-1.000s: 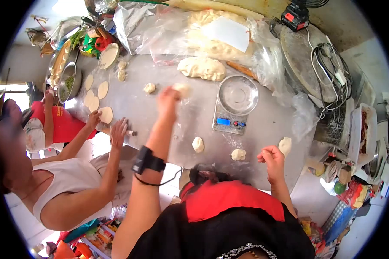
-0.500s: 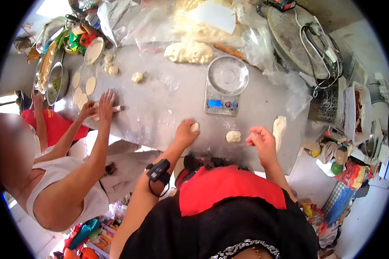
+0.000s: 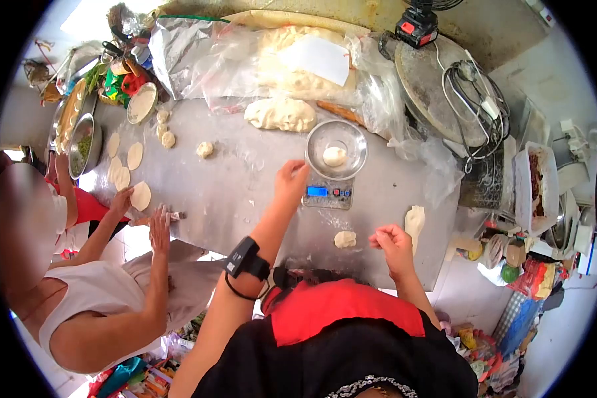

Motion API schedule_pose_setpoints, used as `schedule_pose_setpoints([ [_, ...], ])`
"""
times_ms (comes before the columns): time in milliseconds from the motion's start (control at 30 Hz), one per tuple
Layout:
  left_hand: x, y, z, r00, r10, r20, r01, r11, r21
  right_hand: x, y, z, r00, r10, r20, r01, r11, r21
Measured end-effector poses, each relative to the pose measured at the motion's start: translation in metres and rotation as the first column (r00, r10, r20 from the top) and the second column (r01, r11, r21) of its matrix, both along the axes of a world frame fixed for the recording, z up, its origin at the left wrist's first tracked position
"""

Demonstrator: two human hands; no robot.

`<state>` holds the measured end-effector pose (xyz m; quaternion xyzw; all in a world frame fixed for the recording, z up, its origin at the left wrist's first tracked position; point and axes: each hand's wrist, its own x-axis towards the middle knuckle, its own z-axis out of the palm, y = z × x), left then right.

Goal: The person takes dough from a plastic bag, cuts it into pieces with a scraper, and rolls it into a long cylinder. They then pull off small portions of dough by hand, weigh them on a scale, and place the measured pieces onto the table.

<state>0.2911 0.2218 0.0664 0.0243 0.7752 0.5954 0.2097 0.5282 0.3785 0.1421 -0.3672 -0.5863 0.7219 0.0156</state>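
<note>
A round dough ball [image 3: 334,156] sits in the metal bowl [image 3: 361,136] on top of a digital kitchen scale [image 3: 330,198]. Just left of the bowl is my left hand [image 3: 292,180], its fingers bunched together with nothing visible in them. My right hand [image 3: 393,247] hovers over the near right of the table, fingers curled in towards the thumb; whatever may be inside is hidden. Between my right hand and the table's near edge to the left rests a small dough piece [image 3: 345,239]. A long dough strip [image 3: 414,224] lies just right of that hand.
A large dough lump [image 3: 280,115] lies behind the bowl, near a wooden rolling pin [image 3: 340,113] and plastic-covered dough [image 3: 282,50]. At left, a co-worker's hand [image 3: 121,201] touches a flat dough round [image 3: 140,196]. Cables [image 3: 474,109] hang over a round board at back right.
My left hand has moved forward to the scale, and the dough ball it had on the table is now in the bowl. My right hand keeps its curled pose. The view has shifted.
</note>
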Motion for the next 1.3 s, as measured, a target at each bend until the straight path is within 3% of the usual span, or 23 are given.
schedule_pose_setpoints([
  [133,0.035,-0.030,-0.058,0.997,0.078,0.002,-0.077,0.990,-0.122,-0.017,0.008,-0.028,0.992,0.037,0.124,-0.030,0.998,-0.054],
  [233,0.047,-0.027,-0.085,0.978,0.185,0.093,-0.190,0.980,0.053,-0.061,0.015,-0.059,0.970,0.110,0.215,-0.094,0.992,-0.081],
  [333,0.034,-0.028,-0.061,0.951,-0.162,0.265,0.151,0.987,0.061,-0.095,0.019,-0.069,0.945,0.212,0.249,-0.172,0.970,-0.172],
  [433,0.036,-0.025,-0.052,0.965,-0.239,0.110,0.259,0.939,-0.225,-0.107,0.012,-0.073,0.923,0.288,0.254,-0.244,0.951,-0.189],
  [533,0.050,-0.034,-0.034,0.990,-0.140,-0.037,0.125,0.956,-0.266,-0.096,0.005,-0.073,0.902,0.344,0.263,-0.305,0.936,-0.178],
  [633,0.056,-0.057,-0.049,0.957,-0.140,0.255,0.134,0.990,0.040,-0.080,-0.006,-0.082,0.888,0.384,0.252,-0.339,0.918,-0.206],
  [733,0.074,-0.073,-0.053,0.940,0.022,0.341,-0.068,0.990,0.124,-0.062,-0.020,-0.083,0.933,0.257,0.252,-0.191,0.947,-0.257],
  [767,0.080,-0.082,-0.064,0.964,0.086,0.251,-0.064,0.993,-0.095,-0.054,-0.022,-0.082,0.940,0.234,0.250,-0.170,0.952,-0.253],
  [867,0.083,-0.096,-0.047,0.943,0.210,0.258,-0.177,0.973,-0.145,-0.038,-0.024,-0.071,0.955,0.192,0.225,-0.142,0.964,-0.223],
  [967,0.083,-0.111,-0.043,0.920,0.215,0.327,-0.195,0.976,-0.094,-0.011,-0.025,-0.070,0.959,0.194,0.205,-0.162,0.973,-0.164],
  [1200,0.061,-0.109,-0.038,0.979,0.173,0.105,-0.175,0.985,0.006,0.020,-0.018,-0.067,0.972,0.088,0.217,-0.061,0.990,-0.129],
  [1300,0.048,-0.092,-0.012,0.991,0.068,-0.112,-0.076,0.995,-0.071,0.025,-0.020,-0.065,0.969,0.033,0.245,0.002,0.990,-0.142],
])
